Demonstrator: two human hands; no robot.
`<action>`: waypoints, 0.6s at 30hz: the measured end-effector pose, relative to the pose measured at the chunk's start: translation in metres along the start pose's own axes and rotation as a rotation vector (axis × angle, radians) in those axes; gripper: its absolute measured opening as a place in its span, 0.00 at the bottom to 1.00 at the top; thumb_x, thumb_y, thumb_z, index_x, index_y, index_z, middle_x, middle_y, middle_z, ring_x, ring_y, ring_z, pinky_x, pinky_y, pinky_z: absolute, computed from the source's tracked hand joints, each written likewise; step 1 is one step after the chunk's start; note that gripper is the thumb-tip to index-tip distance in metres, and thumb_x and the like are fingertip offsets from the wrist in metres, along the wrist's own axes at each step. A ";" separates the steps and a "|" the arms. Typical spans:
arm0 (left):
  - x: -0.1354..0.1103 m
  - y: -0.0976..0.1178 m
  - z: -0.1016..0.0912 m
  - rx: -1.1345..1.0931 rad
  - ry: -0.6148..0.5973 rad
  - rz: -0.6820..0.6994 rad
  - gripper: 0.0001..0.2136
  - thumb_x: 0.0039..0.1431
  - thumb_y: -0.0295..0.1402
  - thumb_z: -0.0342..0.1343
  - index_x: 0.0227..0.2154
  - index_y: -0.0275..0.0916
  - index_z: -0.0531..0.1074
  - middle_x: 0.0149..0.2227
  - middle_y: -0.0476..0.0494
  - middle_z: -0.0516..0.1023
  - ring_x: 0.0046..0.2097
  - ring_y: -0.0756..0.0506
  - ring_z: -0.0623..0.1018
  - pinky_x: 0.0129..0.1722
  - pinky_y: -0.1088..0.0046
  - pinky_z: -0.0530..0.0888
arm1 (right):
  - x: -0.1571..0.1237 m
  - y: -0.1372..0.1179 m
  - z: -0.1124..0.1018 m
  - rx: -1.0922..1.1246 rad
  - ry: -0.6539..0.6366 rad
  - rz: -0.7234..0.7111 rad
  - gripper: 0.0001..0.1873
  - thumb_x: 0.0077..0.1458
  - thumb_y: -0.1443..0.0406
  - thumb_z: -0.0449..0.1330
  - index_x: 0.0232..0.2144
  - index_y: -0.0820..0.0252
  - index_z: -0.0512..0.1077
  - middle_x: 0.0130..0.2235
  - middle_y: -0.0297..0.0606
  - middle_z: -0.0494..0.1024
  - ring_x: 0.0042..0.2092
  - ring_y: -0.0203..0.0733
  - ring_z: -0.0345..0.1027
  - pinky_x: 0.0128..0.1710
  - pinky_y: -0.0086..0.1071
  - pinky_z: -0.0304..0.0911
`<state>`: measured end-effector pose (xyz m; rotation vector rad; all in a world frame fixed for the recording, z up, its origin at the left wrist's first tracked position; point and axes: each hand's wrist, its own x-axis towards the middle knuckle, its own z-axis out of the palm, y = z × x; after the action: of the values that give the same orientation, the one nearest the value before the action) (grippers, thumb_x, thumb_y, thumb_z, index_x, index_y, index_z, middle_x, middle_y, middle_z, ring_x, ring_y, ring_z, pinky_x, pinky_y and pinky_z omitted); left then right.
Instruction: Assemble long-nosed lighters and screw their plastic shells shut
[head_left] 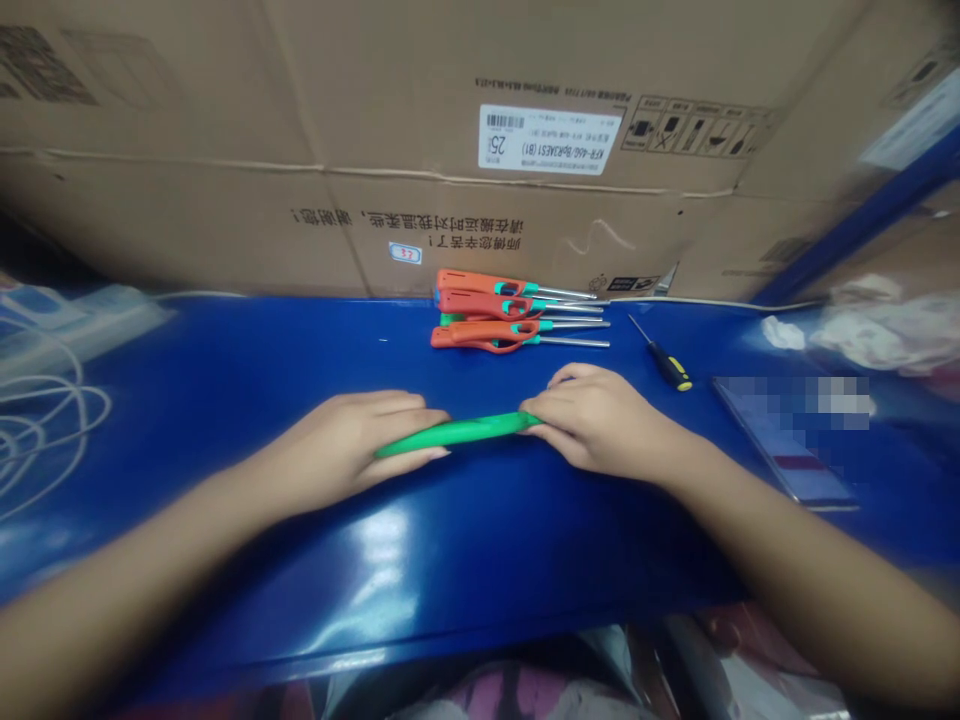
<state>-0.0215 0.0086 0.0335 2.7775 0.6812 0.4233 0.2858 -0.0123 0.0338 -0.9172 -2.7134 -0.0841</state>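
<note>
A green lighter body (465, 432) lies crosswise between my hands, just above the blue table (315, 350). My left hand (352, 445) is closed around its left end. My right hand (596, 415) pinches its right end with curled fingers. Beyond my hands, a small pile of orange long-nosed lighters (499, 310) with metal tubes pointing right lies near the cardboard.
A black-and-yellow screwdriver (664, 358) lies right of the pile. A phone (787, 440) rests flat at the right. Large cardboard boxes (450, 140) wall off the back. White cables (45, 420) sit at the left, crumpled plastic (885, 325) at the far right.
</note>
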 end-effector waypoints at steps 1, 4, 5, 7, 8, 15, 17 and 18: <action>0.000 0.000 0.001 -0.002 -0.006 -0.004 0.14 0.72 0.41 0.50 0.51 0.39 0.73 0.39 0.44 0.78 0.38 0.46 0.77 0.39 0.73 0.71 | 0.000 -0.001 0.001 -0.029 -0.005 0.015 0.13 0.68 0.63 0.55 0.37 0.59 0.79 0.34 0.39 0.84 0.32 0.40 0.74 0.42 0.37 0.63; 0.000 0.001 0.003 0.016 -0.034 -0.034 0.15 0.72 0.42 0.49 0.51 0.40 0.73 0.40 0.44 0.78 0.39 0.46 0.78 0.39 0.73 0.72 | 0.000 -0.003 0.003 -0.124 -0.025 0.047 0.15 0.68 0.62 0.54 0.34 0.59 0.79 0.30 0.37 0.83 0.30 0.40 0.72 0.38 0.36 0.60; 0.000 0.001 0.004 0.031 -0.041 -0.054 0.15 0.72 0.42 0.48 0.52 0.40 0.73 0.40 0.43 0.78 0.39 0.46 0.79 0.39 0.72 0.72 | 0.000 -0.005 0.003 -0.143 -0.029 0.057 0.15 0.68 0.61 0.54 0.34 0.59 0.78 0.29 0.36 0.82 0.30 0.40 0.71 0.37 0.36 0.58; 0.000 0.004 0.007 0.059 -0.043 -0.092 0.16 0.73 0.41 0.47 0.54 0.41 0.72 0.42 0.42 0.79 0.40 0.45 0.79 0.40 0.71 0.73 | 0.001 -0.007 0.004 -0.154 -0.040 0.071 0.17 0.69 0.60 0.53 0.33 0.59 0.78 0.28 0.35 0.81 0.29 0.40 0.71 0.36 0.36 0.57; 0.000 0.006 0.009 0.066 -0.043 -0.105 0.17 0.73 0.41 0.46 0.56 0.41 0.71 0.44 0.42 0.79 0.41 0.45 0.80 0.40 0.71 0.74 | 0.002 -0.008 0.005 -0.151 -0.050 0.077 0.18 0.70 0.60 0.52 0.33 0.59 0.78 0.29 0.35 0.81 0.29 0.39 0.71 0.35 0.36 0.56; -0.002 0.003 0.010 0.120 -0.057 -0.130 0.19 0.74 0.41 0.42 0.58 0.41 0.69 0.45 0.41 0.79 0.38 0.45 0.80 0.36 0.72 0.74 | 0.002 0.002 -0.002 -0.152 -0.087 0.116 0.16 0.65 0.54 0.59 0.44 0.58 0.78 0.41 0.41 0.83 0.41 0.44 0.75 0.40 0.37 0.59; -0.003 -0.005 0.002 0.191 -0.024 -0.129 0.19 0.74 0.41 0.41 0.57 0.39 0.70 0.45 0.40 0.79 0.37 0.44 0.81 0.34 0.70 0.74 | -0.001 0.014 -0.012 -0.147 -0.048 0.148 0.19 0.62 0.53 0.63 0.48 0.59 0.77 0.47 0.43 0.83 0.46 0.49 0.76 0.44 0.39 0.62; -0.004 -0.009 -0.002 0.227 -0.015 -0.131 0.20 0.74 0.41 0.41 0.57 0.39 0.71 0.45 0.40 0.79 0.38 0.43 0.81 0.34 0.70 0.74 | -0.004 0.021 -0.017 -0.149 -0.022 0.167 0.20 0.61 0.54 0.64 0.50 0.59 0.76 0.48 0.44 0.82 0.49 0.50 0.75 0.47 0.41 0.63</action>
<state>-0.0291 0.0151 0.0322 2.9182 0.9550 0.3159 0.3054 -0.0003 0.0483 -1.1898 -2.6670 -0.2460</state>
